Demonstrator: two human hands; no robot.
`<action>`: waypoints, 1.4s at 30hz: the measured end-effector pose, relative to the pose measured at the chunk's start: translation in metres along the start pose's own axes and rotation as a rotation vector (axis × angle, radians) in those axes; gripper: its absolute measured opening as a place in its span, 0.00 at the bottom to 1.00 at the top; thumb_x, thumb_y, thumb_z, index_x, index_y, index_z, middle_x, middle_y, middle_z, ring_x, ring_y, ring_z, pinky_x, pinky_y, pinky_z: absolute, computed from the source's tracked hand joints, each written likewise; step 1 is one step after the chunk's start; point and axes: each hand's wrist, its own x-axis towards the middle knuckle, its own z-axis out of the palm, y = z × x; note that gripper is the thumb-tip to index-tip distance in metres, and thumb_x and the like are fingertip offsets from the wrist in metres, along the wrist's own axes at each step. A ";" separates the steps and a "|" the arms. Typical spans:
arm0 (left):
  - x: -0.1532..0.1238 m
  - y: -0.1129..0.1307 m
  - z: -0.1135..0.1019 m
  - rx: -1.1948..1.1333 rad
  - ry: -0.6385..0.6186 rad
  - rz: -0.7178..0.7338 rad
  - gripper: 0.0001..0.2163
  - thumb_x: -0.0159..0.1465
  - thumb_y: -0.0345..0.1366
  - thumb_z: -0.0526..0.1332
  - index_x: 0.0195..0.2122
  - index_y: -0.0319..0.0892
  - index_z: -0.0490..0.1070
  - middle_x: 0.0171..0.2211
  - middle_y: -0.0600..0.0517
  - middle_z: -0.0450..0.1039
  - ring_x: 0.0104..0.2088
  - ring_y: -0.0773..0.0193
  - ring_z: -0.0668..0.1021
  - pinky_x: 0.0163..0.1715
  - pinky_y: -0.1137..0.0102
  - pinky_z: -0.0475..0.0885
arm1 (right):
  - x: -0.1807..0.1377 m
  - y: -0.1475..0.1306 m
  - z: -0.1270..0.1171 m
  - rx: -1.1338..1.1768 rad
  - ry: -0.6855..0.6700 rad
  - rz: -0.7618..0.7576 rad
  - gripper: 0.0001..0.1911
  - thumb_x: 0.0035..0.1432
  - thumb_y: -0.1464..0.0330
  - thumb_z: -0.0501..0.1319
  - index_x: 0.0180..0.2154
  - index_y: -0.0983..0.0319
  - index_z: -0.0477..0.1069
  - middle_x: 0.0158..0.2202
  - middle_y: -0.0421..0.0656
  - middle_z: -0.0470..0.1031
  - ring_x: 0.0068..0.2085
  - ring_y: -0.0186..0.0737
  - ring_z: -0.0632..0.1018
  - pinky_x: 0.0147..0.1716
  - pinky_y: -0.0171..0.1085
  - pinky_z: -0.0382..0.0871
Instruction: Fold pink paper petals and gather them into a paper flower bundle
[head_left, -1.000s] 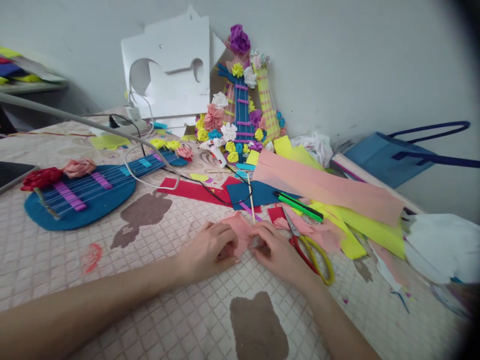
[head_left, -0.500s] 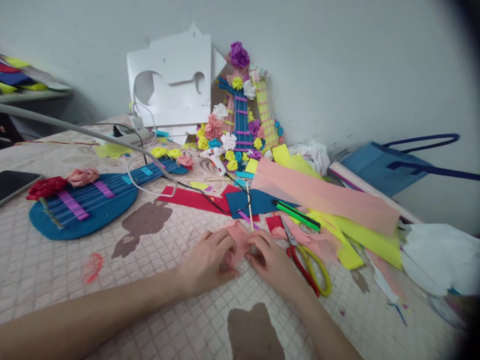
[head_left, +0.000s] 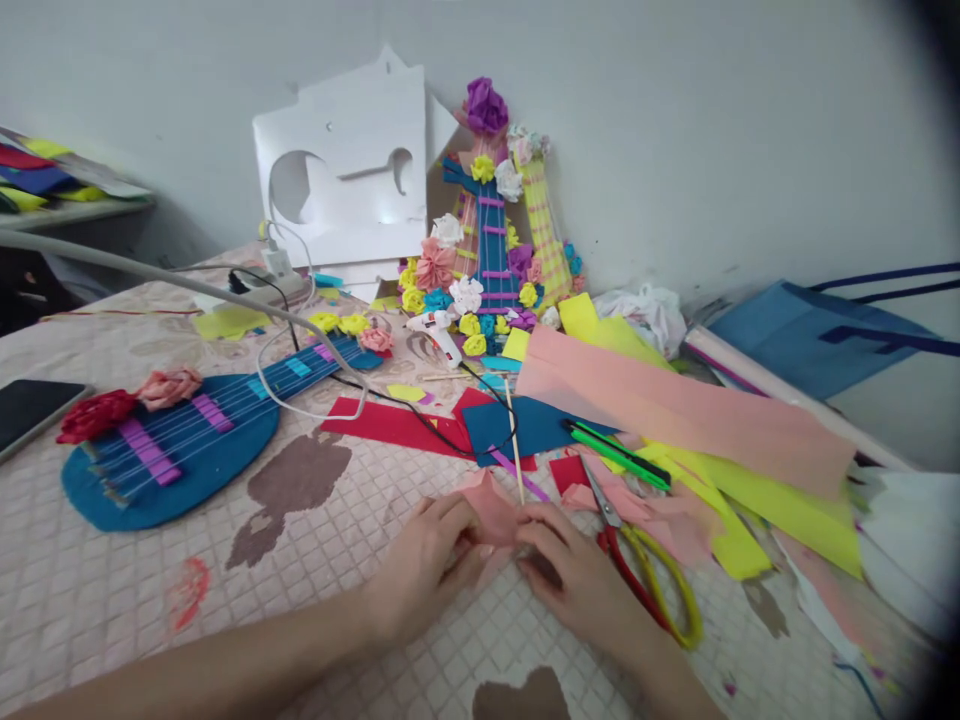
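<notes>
A piece of pink crepe paper (head_left: 491,508) lies between my two hands, low over the table. My left hand (head_left: 427,565) pinches its left and lower side, thumb and fingers closed. From the right, the curled fingers of my right hand (head_left: 577,575) meet the paper's edge and the lower end of a thin wooden stick (head_left: 514,435). The stick points away from me, and its lower end is hidden at my fingertips. Scissors (head_left: 637,565) with red and yellow handles lie beside my right hand. A green utility knife (head_left: 619,453) rests beyond them.
At left lies a blue paper guitar (head_left: 217,400) with paper roses; a phone (head_left: 34,410) is beside it. A white glue gun (head_left: 437,335) trails its cord. Pink and yellow paper sheets (head_left: 675,405) cover the right. Flower-decorated guitars (head_left: 495,240) and cut white board (head_left: 345,150) lean on the wall.
The view has shifted, so the table's things sit lower. My left thumb and fingers have drawn together on the pink crepe paper. My right hand stays by the stick's end.
</notes>
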 end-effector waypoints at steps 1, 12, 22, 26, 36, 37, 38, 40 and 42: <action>0.001 0.000 -0.001 -0.025 0.007 -0.004 0.07 0.66 0.35 0.51 0.31 0.41 0.62 0.32 0.52 0.69 0.35 0.62 0.71 0.37 0.65 0.63 | 0.000 -0.001 -0.001 -0.010 -0.004 -0.007 0.12 0.57 0.77 0.54 0.41 0.57 0.66 0.46 0.45 0.70 0.47 0.42 0.74 0.43 0.42 0.73; 0.012 0.001 -0.004 -0.011 0.047 -0.075 0.15 0.69 0.38 0.43 0.26 0.41 0.59 0.27 0.53 0.65 0.30 0.64 0.70 0.30 0.70 0.64 | -0.002 -0.003 0.002 -0.111 -0.008 -0.044 0.08 0.61 0.74 0.53 0.40 0.59 0.67 0.47 0.47 0.69 0.44 0.42 0.74 0.42 0.42 0.71; 0.012 -0.009 -0.005 0.035 -0.005 0.012 0.07 0.64 0.31 0.49 0.32 0.41 0.64 0.31 0.52 0.67 0.29 0.67 0.70 0.28 0.73 0.64 | 0.003 -0.003 0.013 0.205 0.094 0.116 0.05 0.57 0.75 0.55 0.34 0.59 0.64 0.37 0.42 0.66 0.37 0.38 0.73 0.35 0.37 0.69; 0.009 -0.011 -0.006 0.008 0.020 0.089 0.04 0.63 0.29 0.51 0.37 0.41 0.63 0.36 0.50 0.66 0.32 0.66 0.70 0.32 0.71 0.65 | 0.005 -0.007 0.016 0.192 0.132 0.155 0.06 0.56 0.76 0.55 0.31 0.59 0.64 0.36 0.42 0.66 0.35 0.38 0.72 0.34 0.37 0.68; -0.009 0.009 0.004 0.551 0.028 0.376 0.04 0.62 0.33 0.58 0.39 0.41 0.66 0.40 0.50 0.71 0.40 0.58 0.69 0.46 0.57 0.56 | 0.007 -0.016 0.019 0.185 0.159 0.169 0.06 0.55 0.76 0.56 0.31 0.59 0.63 0.34 0.41 0.66 0.34 0.38 0.70 0.33 0.37 0.67; -0.011 0.009 0.005 0.606 0.038 0.392 0.04 0.64 0.31 0.56 0.39 0.41 0.66 0.39 0.50 0.71 0.40 0.58 0.69 0.47 0.57 0.56 | 0.007 -0.016 0.019 0.193 0.164 0.165 0.06 0.55 0.76 0.56 0.31 0.59 0.63 0.34 0.41 0.66 0.34 0.38 0.70 0.33 0.36 0.67; -0.011 0.009 0.006 0.654 0.048 0.413 0.04 0.65 0.30 0.54 0.39 0.40 0.66 0.38 0.50 0.71 0.39 0.59 0.69 0.47 0.57 0.55 | 0.008 -0.016 0.019 0.200 0.170 0.162 0.06 0.55 0.76 0.56 0.31 0.59 0.62 0.33 0.41 0.65 0.34 0.38 0.70 0.33 0.36 0.67; -0.012 0.007 0.007 0.716 0.061 0.461 0.06 0.66 0.28 0.51 0.39 0.40 0.66 0.35 0.51 0.71 0.37 0.60 0.70 0.47 0.57 0.55 | 0.009 -0.016 0.019 0.210 0.184 0.162 0.07 0.55 0.76 0.55 0.30 0.59 0.62 0.33 0.41 0.65 0.33 0.37 0.70 0.33 0.36 0.67; -0.011 0.005 0.006 0.732 0.067 0.493 0.07 0.67 0.27 0.50 0.38 0.39 0.67 0.32 0.52 0.71 0.36 0.61 0.69 0.47 0.58 0.55 | 0.009 -0.015 0.018 0.219 0.198 0.168 0.07 0.54 0.77 0.55 0.29 0.59 0.61 0.33 0.40 0.65 0.33 0.37 0.71 0.32 0.36 0.67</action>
